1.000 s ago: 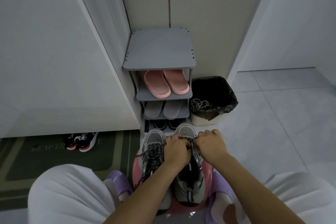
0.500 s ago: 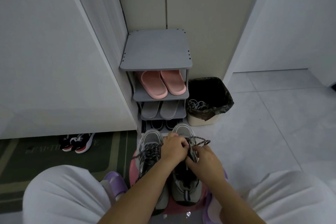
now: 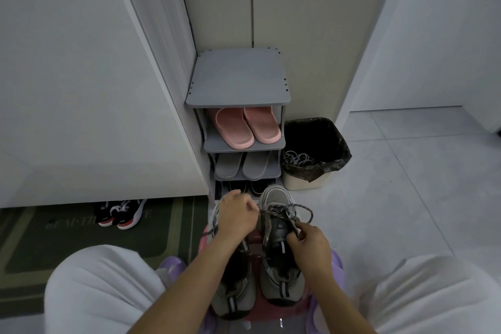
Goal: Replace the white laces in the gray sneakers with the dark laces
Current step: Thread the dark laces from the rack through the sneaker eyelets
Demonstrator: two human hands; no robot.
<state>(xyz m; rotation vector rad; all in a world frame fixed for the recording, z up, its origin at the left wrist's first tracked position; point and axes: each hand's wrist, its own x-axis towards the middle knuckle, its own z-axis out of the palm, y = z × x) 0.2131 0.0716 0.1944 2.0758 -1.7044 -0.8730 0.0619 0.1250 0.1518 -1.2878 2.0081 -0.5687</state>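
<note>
Gray fabric sneakers with dark tongues stand side by side, toes pointing away, on a round pink plastic stool between the person's knees. Left hand, fingers curled, pinches one strand of the dark speckled lace above the left shoe's toe; right hand pinches the other strand at the right shoe's tongue, with the lace looping loose over that shoe. Pale loose laces lie in the black-lined bin beside a gray shoe rack.
</note>
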